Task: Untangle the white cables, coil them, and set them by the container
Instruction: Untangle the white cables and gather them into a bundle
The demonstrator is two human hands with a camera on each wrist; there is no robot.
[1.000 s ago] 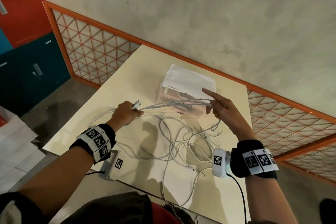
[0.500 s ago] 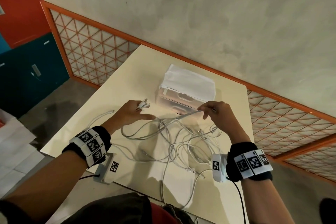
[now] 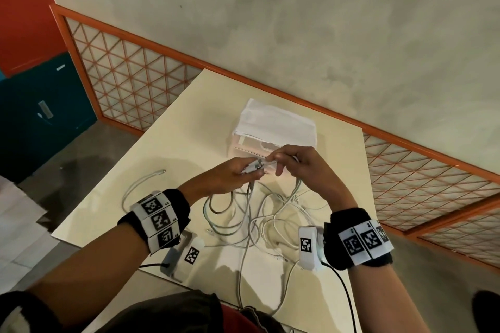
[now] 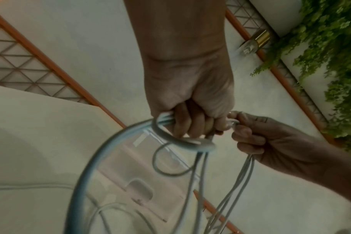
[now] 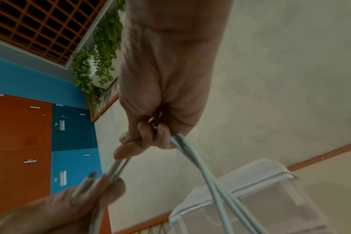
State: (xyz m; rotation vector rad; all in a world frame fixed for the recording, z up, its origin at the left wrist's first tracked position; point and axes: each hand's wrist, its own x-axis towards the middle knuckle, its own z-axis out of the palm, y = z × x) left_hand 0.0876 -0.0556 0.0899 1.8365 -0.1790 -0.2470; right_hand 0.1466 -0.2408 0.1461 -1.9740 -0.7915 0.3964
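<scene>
A tangle of white cables (image 3: 259,219) lies on the cream table (image 3: 173,154) in front of a clear container (image 3: 273,127) with a white lid. My left hand (image 3: 238,173) grips several cable strands (image 4: 170,139) with its fingers curled round them. My right hand (image 3: 295,162) pinches the same strands (image 5: 192,158) right beside it, above the table and just before the container. Loops hang from both hands down to the pile. One cable end (image 3: 159,172) lies apart at the left.
Orange lattice railing (image 3: 130,81) runs behind the table along a plaster wall. Red and teal lockers (image 3: 40,105) stand at the left. Hanging green plants (image 5: 102,52) show in the wrist views. The table's near edge is at my body.
Both hands have come together in front of the container. The stretch of cable once held wide between them is now gathered into hanging loops.
</scene>
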